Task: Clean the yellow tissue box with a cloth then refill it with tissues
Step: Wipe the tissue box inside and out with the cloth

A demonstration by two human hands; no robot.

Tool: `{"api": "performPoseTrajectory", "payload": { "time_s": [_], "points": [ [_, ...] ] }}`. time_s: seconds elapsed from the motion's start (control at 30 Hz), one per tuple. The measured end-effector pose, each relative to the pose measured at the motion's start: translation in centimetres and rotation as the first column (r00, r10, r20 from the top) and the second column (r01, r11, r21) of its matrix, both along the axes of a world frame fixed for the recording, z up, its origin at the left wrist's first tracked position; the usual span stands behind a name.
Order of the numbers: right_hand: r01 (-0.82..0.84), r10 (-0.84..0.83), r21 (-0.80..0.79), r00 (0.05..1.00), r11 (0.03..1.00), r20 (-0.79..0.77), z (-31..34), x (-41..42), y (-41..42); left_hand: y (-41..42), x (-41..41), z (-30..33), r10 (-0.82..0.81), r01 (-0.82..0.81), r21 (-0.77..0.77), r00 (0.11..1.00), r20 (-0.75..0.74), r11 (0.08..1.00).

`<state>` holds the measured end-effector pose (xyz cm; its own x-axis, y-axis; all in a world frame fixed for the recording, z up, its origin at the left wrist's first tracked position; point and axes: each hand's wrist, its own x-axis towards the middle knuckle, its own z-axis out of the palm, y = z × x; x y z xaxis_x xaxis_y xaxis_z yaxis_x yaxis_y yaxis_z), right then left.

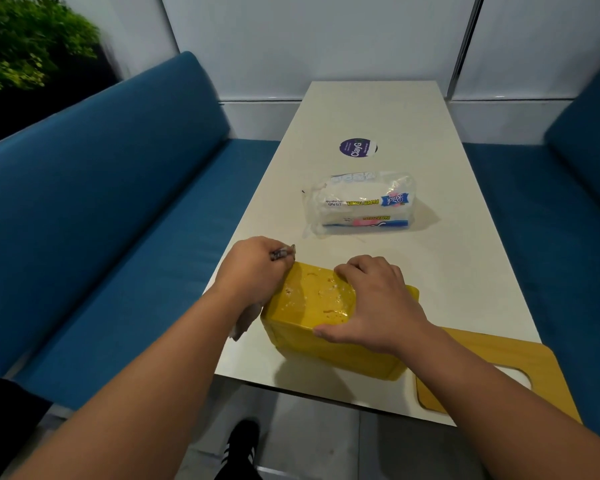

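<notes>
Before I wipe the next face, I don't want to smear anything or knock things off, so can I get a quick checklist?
1. Yellow tissue box steadied by right hand: ok.
2. Cloth in left hand grip: ok.
3. Box face clean: not ok, spots and droplets show.
4. Lid safely on table: not ok, overhangs the near edge.
5. Paper towel pack clear of the box: ok.
6. Pack opened: cannot tell.
</notes>
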<state>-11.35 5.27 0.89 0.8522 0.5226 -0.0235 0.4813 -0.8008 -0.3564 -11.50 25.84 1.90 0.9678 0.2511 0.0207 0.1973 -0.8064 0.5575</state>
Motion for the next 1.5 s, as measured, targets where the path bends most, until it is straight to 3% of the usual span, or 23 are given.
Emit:
{"api": "performPoseTrajectory", "payload": {
  "time_s": [0.23,0.47,0.7,0.97,1.13,1.23,1.37,1.5],
  "points": [
    [-0.011,0.011,0.021,1.0,1.0,-0.005,-0.1,0.0,-0.1,0.2,-6.9,-1.6,-0.174,0.147,0.204,0.978,0.119,0.968],
    [-0.006,0.006,0.005,1.0,1.0,0.007,-0.1,0.0,-0.1,-0.8,-1.9,-0.4,-0.124,0.107,0.289,0.991,0.041,0.951],
    [-0.014,0.014,0.018,1.0,1.0,-0.001,-0.2,0.1,-0.1,-0.1,-7.7,-1.7,-0.212,0.181,0.237,0.97,0.115,0.955],
    [-0.012,0.012,-0.003,1.0,1.0,-0.003,0.0,0.1,-0.2,-0.6,-1.5,-0.6,-0.116,0.1,0.358,0.993,0.022,0.928],
    [0.0,0.001,0.011,1.0,1.0,-0.01,-0.1,0.1,-0.1,-0.5,-6.5,-1.2,-0.205,0.168,0.274,0.972,0.114,0.947],
    [-0.006,0.006,0.01,1.0,1.0,-0.009,-0.1,0.1,-0.1,0.6,-6.7,-1.4,-0.22,0.199,0.188,0.971,0.097,0.962],
    [-0.006,0.006,0.005,1.0,1.0,-0.016,0.0,0.1,-0.1,1.4,-1.9,-0.1,-0.182,0.175,0.258,0.983,0.003,0.95],
    [-0.004,0.004,0.019,1.0,1.0,-0.01,0.0,0.0,0.0,0.6,1.8,2.3,-0.366,0.393,0.267,0.919,-0.146,0.88]
  ]
}}
